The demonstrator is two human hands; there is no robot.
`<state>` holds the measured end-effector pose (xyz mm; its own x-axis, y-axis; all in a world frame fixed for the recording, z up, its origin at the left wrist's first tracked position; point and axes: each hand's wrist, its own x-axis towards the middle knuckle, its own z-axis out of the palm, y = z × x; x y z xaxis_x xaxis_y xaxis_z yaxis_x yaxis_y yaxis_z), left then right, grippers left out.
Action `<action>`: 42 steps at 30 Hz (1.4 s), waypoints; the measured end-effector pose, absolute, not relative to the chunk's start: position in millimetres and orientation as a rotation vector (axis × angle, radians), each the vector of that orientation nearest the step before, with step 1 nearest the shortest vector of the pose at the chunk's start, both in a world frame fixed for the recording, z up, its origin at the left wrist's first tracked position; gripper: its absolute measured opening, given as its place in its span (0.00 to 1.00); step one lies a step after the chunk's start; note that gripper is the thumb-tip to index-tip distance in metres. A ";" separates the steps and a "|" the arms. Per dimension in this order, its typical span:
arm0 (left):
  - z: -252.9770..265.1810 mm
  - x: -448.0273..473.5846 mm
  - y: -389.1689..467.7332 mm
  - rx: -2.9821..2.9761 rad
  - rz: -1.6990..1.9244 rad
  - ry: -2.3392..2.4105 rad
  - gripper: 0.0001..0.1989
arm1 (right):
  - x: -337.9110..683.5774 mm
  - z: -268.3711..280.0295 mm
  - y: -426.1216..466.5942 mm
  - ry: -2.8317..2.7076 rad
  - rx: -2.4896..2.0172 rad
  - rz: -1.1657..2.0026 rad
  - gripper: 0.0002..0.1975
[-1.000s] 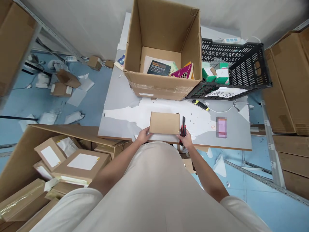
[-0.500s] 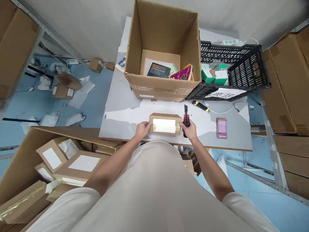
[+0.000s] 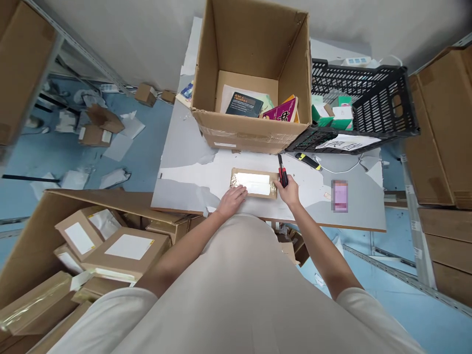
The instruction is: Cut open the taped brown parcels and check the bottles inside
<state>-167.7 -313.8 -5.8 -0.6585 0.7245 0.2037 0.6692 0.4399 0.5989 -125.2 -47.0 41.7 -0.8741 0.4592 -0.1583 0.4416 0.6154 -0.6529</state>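
Directly below, nearest of all, spreads the wearer's pale shirt (image 3: 243,290). At eight o'clock, just off the table, a big carton (image 3: 22,233) holds jumbled brown parcels, some with white labels.

Ahead, the left hand (image 3: 233,200) lies on a small cardboard parcel (image 3: 254,184) from its eight-o'clock side, fingers stretched over the top rather than clamped. The right hand (image 3: 289,191), at three o'clock, has its fingers closed round a red-and-black box cutter (image 3: 282,174), blade pointing roughly to twelve, with the thumb at the parcel's end. The parcel is near the close edge of the table (image 3: 180,187), its shiny white label facing up.

From the parcel, a pinkish blurred-out rectangle (image 3: 339,196) lies at three o'clock. Farther, at two o'clock, are a yellow-and-black knife (image 3: 309,161) and, beyond it, a black crate (image 3: 408,120) containing green-and-white boxes (image 3: 342,118). At twelve stands a large open box (image 3: 254,132), with a dark book (image 3: 244,104) and a magenta one inside. Off at ten o'clock, an open carton (image 3: 95,135) sits on the blue floor (image 3: 147,142).
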 end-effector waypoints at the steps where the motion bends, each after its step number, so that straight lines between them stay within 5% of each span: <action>1: -8.6 -167.0 -312.2 1.278 1.013 2.595 0.14 | -125.9 48.3 -47.8 -2.849 -0.639 1.077 0.17; 6: -14.8 -172.3 -308.8 1.244 1.027 2.614 0.15 | -143.5 80.8 -64.0 -3.319 0.448 0.814 0.24; 10: -14.6 -172.6 -309.5 1.264 1.021 2.625 0.15 | -164.1 90.6 -78.9 -3.535 0.804 0.299 0.30; 16: -17.5 -171.8 -308.7 1.244 1.053 2.618 0.16 | -176.4 92.8 -88.2 -3.595 0.820 0.063 0.36; 30: -25.9 -170.3 -307.7 1.190 1.030 2.635 0.16 | -159.2 123.4 -84.4 -3.729 0.595 -0.351 0.30; 42: -26.3 -169.8 -304.5 1.139 1.054 2.643 0.15 | -109.3 136.6 -18.3 -3.694 0.340 -0.454 0.36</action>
